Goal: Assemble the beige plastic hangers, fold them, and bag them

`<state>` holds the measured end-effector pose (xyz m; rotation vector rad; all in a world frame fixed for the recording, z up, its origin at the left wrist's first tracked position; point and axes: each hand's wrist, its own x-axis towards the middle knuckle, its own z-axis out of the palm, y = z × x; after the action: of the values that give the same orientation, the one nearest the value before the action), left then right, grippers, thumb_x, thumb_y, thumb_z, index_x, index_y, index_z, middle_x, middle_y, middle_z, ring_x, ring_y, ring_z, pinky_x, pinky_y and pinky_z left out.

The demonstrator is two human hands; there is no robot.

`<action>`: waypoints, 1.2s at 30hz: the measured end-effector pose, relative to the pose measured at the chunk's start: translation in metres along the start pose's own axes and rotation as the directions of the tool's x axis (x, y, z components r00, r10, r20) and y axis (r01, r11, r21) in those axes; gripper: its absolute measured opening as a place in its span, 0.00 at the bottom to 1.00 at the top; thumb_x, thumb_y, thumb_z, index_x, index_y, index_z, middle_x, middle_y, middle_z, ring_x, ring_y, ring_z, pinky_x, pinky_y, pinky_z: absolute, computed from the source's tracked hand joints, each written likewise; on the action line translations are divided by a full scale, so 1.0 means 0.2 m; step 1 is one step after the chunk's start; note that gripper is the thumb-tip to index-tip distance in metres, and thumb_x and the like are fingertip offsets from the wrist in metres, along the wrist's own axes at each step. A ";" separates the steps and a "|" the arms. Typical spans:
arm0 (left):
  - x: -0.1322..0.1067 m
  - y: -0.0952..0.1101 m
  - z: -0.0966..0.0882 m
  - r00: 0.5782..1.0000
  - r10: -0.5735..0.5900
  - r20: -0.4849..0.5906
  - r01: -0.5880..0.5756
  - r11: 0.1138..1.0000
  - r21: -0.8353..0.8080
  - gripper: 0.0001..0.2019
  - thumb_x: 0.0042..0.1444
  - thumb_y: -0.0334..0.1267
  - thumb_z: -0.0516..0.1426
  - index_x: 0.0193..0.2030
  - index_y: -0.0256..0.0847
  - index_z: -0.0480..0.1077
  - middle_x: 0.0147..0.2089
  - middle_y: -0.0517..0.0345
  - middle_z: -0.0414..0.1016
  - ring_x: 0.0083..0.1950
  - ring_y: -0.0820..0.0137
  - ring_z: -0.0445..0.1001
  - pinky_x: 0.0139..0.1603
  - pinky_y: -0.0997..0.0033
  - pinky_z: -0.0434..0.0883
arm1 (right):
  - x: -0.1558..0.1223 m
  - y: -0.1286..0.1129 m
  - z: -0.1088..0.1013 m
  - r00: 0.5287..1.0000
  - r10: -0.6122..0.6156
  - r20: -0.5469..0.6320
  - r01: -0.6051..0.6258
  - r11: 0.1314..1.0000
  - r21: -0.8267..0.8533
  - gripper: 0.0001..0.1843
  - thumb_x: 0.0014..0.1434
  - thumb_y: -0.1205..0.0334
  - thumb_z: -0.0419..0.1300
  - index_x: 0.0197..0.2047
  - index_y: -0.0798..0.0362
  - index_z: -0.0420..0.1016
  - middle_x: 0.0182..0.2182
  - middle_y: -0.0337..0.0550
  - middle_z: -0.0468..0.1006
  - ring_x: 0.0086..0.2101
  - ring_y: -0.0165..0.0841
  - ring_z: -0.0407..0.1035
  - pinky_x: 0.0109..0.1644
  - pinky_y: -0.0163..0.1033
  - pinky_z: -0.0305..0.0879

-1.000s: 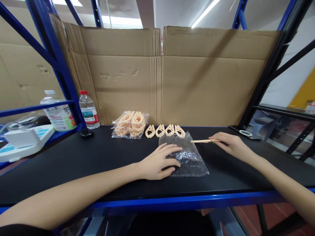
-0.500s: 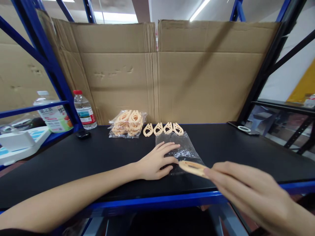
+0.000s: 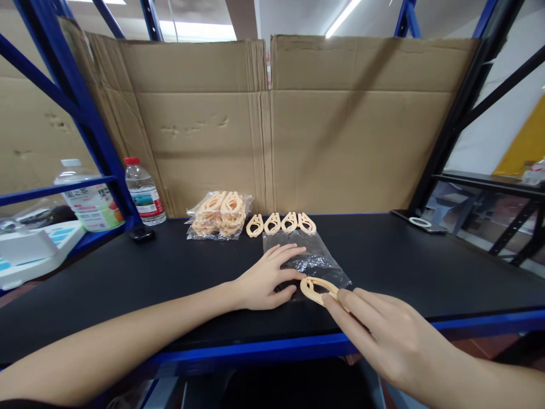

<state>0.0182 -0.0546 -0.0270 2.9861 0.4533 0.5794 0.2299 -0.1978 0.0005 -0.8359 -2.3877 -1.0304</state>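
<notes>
My left hand point(image 3: 266, 275) lies flat, fingers spread, on a clear plastic bag point(image 3: 317, 261) on the black shelf top point(image 3: 170, 278). My right hand point(image 3: 383, 338) pinches a peach plastic clip point(image 3: 315, 288) by its near end and holds it at the bag's near edge, close to my left thumb. Behind the bag a row of several peach clips point(image 3: 281, 223) lies side by side. To their left sits a sealed bag of the same clips point(image 3: 218, 215).
Cardboard sheets point(image 3: 272, 125) wall off the back. Two water bottles point(image 3: 142, 190) stand at the left by a blue upright point(image 3: 85, 113), with a small black object point(image 3: 139, 234) on the shelf. A phone with a ring point(image 3: 419, 222) lies far right. A white box point(image 3: 29, 244) sits at the left.
My right hand brought the peach clip from the right side of the bag round to the bag's near edge, turning it flat. My left hand stayed on the bag.
</notes>
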 end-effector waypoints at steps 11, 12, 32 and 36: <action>0.00 0.00 0.00 1.000 0.001 0.017 -0.001 1.000 0.000 0.17 0.55 0.35 0.55 0.52 0.47 0.69 0.69 0.54 0.50 0.68 0.53 0.48 0.66 0.45 0.49 | -0.01 0.00 0.04 1.000 0.010 0.021 -0.007 0.991 -0.137 0.19 0.56 0.79 0.46 0.44 0.67 0.74 0.33 0.55 0.78 0.29 0.37 0.72 0.26 0.39 0.69; 0.00 0.00 0.00 1.000 0.004 0.017 -0.004 1.000 0.001 0.16 0.55 0.35 0.55 0.52 0.47 0.70 0.69 0.54 0.50 0.68 0.53 0.48 0.66 0.45 0.49 | 0.00 0.00 0.06 1.000 0.005 0.030 -0.001 0.990 -0.141 0.18 0.56 0.79 0.47 0.44 0.66 0.74 0.34 0.55 0.77 0.29 0.37 0.71 0.26 0.39 0.69; 0.00 0.00 0.00 0.999 0.014 0.040 -0.016 0.998 0.059 0.17 0.55 0.35 0.55 0.53 0.47 0.69 0.68 0.51 0.50 0.68 0.56 0.49 0.67 0.46 0.48 | 0.12 0.13 0.38 0.978 -0.075 0.197 0.117 0.971 -0.209 0.10 0.57 0.75 0.54 0.35 0.61 0.77 0.39 0.54 0.72 0.42 0.42 0.65 0.35 0.43 0.65; 0.01 0.00 0.00 0.999 0.017 0.051 -0.020 0.998 0.054 0.17 0.56 0.35 0.55 0.53 0.46 0.69 0.68 0.51 0.51 0.68 0.56 0.49 0.67 0.46 0.46 | 0.11 0.16 0.39 0.968 -0.167 0.190 0.204 0.959 -0.195 0.10 0.58 0.72 0.55 0.32 0.61 0.77 0.40 0.54 0.72 0.40 0.40 0.64 0.37 0.44 0.62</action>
<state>0.0199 -0.0540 -0.0270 3.0521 0.4460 0.4994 0.2250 -0.1135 -0.0212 -0.8125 -2.5722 -1.3602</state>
